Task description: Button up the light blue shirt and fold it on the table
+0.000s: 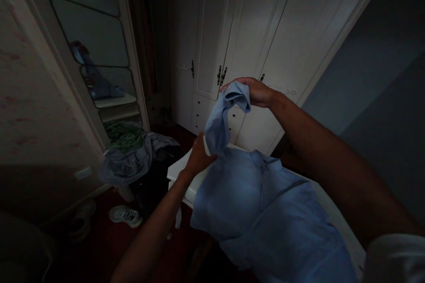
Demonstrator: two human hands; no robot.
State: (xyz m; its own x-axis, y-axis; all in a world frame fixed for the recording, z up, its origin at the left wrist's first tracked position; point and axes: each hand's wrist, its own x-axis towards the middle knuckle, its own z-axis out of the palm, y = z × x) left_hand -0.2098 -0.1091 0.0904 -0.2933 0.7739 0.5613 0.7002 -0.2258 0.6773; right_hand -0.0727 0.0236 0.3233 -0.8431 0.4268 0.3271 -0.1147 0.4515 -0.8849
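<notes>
A light blue collared shirt point(239, 190) lies spread over a white table point(177, 170), its lower part hanging past the near edge. One sleeve point(217, 126) is lifted off the table. Up high, my right hand point(254, 90) grips the cuff end, with the fingers partly behind the cloth. My left hand point(201, 154) closes around the same sleeve lower down, near the shoulder. The collar point(265, 161) lies toward the far side of the table.
Behind the table stands a white wardrobe point(212, 31) with dark handles. At left are a mirrored panel point(91, 40) and a heap of grey and green clothes point(129, 159). A white sneaker point(126, 216) sits on the red floor.
</notes>
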